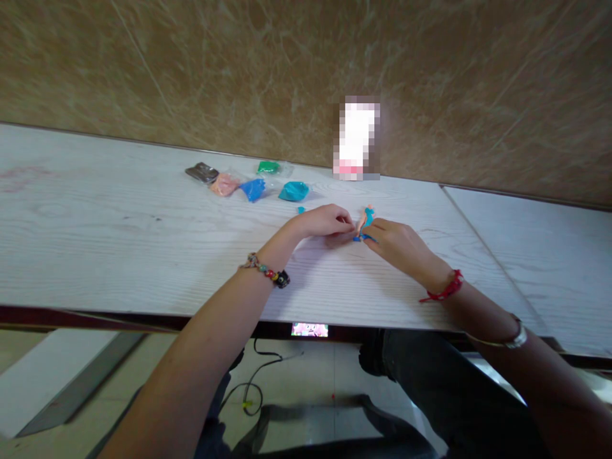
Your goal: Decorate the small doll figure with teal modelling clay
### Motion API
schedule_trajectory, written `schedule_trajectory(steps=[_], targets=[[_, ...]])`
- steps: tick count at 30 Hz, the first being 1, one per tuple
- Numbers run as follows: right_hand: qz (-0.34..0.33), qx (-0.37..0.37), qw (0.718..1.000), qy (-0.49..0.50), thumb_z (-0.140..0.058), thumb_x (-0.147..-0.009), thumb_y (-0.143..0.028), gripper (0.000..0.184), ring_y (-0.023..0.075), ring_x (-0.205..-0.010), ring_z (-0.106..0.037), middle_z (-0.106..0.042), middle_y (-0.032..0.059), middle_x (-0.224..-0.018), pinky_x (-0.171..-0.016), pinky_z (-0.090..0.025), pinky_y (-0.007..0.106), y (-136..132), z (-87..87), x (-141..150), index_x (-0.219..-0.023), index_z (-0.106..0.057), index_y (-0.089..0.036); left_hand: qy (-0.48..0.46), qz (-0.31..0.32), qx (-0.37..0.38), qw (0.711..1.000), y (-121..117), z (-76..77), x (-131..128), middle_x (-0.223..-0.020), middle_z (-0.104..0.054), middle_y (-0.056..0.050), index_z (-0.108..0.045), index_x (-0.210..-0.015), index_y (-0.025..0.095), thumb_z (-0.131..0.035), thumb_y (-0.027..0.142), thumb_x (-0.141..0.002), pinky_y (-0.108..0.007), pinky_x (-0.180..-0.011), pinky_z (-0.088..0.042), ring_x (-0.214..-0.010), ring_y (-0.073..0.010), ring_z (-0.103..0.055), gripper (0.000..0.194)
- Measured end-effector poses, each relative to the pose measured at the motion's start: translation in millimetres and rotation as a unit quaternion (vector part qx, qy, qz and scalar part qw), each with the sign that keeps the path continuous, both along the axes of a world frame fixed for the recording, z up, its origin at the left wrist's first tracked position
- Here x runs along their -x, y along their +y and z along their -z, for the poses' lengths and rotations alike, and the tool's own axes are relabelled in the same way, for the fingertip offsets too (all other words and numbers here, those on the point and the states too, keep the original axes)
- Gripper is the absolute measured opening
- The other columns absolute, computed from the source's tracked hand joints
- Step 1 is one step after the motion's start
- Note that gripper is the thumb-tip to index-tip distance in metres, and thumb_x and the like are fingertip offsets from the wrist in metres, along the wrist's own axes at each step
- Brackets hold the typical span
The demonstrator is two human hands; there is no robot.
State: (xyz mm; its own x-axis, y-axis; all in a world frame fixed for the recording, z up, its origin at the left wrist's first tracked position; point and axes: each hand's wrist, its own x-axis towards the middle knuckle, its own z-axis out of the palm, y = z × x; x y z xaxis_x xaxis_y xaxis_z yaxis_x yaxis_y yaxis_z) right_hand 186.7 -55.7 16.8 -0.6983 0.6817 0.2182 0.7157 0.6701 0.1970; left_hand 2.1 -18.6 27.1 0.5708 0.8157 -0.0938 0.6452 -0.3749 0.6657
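A small clay figure (367,217) in turquoise, peach and blue stands on the white wooden tabletop between my hands. My right hand (398,243) pinches its lower blue part, and the fingers hide some of it. Just to the left, my left hand (327,220) has its fingers curled into a pinch close to the figure's base. Whether anything sits between those fingertips is hidden. A little lump of turquoise clay (301,210) lies behind my left wrist.
Toward the wall lie bags of clay: grey (203,172), peach (224,184), blue (253,189), green (268,167) and turquoise (293,190). A blurred-out bright upright panel (356,137) leans by the wall. A seam (488,245) crosses the tabletop at right.
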Motion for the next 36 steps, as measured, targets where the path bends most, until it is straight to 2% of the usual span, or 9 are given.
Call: schedule_trajectory(steps=[8, 18, 23, 28, 32, 36], targets=[[-0.03, -0.007, 1.0, -0.001, -0.046, -0.085, -0.008, 0.02, 0.0187, -0.078, -0.062, -0.068, 0.0104, -0.088, -0.064, -0.044, 0.028, 3.8, 6.4, -3.1, -0.088, -0.065, -0.01, -0.01, 0.008, -0.005, 1.0, 4.3, 6.0, 0.7, -0.084, -0.067, -0.007, -0.067, -0.091, 0.007, -0.051, 0.02, -0.078, -0.021, -0.067, -0.04, -0.072, -0.0111, -0.056, 0.024], [-0.019, 0.057, 0.992, 0.109, -0.055, -0.082, -0.015, 0.016, 0.019, -0.084, -0.063, -0.068, 0.0097, -0.094, -0.073, -0.047, 0.028, 4.0, 2.0, -3.0, -0.093, -0.067, -0.012, -0.008, 0.004, 0.0, 1.0, 2.9, 5.2, 0.9, -0.084, -0.068, -0.006, -0.067, -0.089, 0.009, -0.05, 0.018, -0.077, -0.021, -0.065, -0.04, -0.069, -0.0105, -0.055, 0.023], [0.041, 0.032, 0.997, 0.058, -0.049, -0.087, -0.017, 0.021, 0.0202, -0.082, -0.062, -0.067, 0.0116, -0.093, -0.067, -0.045, 0.029, -3.1, 1.7, 4.2, -0.092, -0.067, -0.011, 0.004, 0.005, -0.011, 1.0, 5.5, 5.5, 1.5, -0.088, -0.068, -0.007, -0.067, -0.09, 0.008, -0.05, 0.02, -0.077, -0.021, -0.069, -0.041, -0.074, -0.0119, -0.057, 0.025], [0.064, 0.026, 0.997, 0.033, -0.046, -0.086, -0.013, 0.023, 0.0194, -0.077, -0.061, -0.067, 0.013, -0.09, -0.064, -0.043, 0.027, -7.0, 1.7, 9.2, -0.09, -0.068, -0.009, -0.015, 0.008, -0.006, 1.0, 6.0, 7.8, 2.0, -0.083, -0.068, -0.006, -0.067, -0.089, 0.009, -0.051, 0.021, -0.076, -0.021, -0.068, -0.041, -0.072, -0.0112, -0.057, 0.024], [0.057, 0.039, 0.995, 0.07, -0.049, -0.083, -0.011, 0.02, 0.018, -0.075, -0.06, -0.067, 0.0122, -0.088, -0.064, -0.041, 0.026, -6.2, -0.4, 8.1, -0.089, -0.067, -0.01, -0.035, -0.002, 0.005, 0.999, 5.2, 10.0, 1.6, -0.079, -0.067, -0.005, -0.067, -0.087, 0.009, -0.052, 0.021, -0.075, -0.021, -0.065, -0.041, -0.068, -0.0114, -0.056, 0.023], [0.055, 0.074, 0.986, 0.14, -0.053, -0.081, -0.02, 0.019, 0.0128, -0.057, -0.054, -0.064, 0.0031, -0.068, -0.054, -0.036, 0.024, -2.4, -3.1, 3.3, -0.091, -0.068, -0.015, -0.041, -0.026, 0.01, 0.999, 4.8, 9.1, 1.9, -0.078, -0.066, -0.004, -0.068, -0.086, 0.009, -0.052, 0.019, -0.075, -0.021, -0.062, -0.039, -0.066, -0.0108, -0.054, 0.021]])
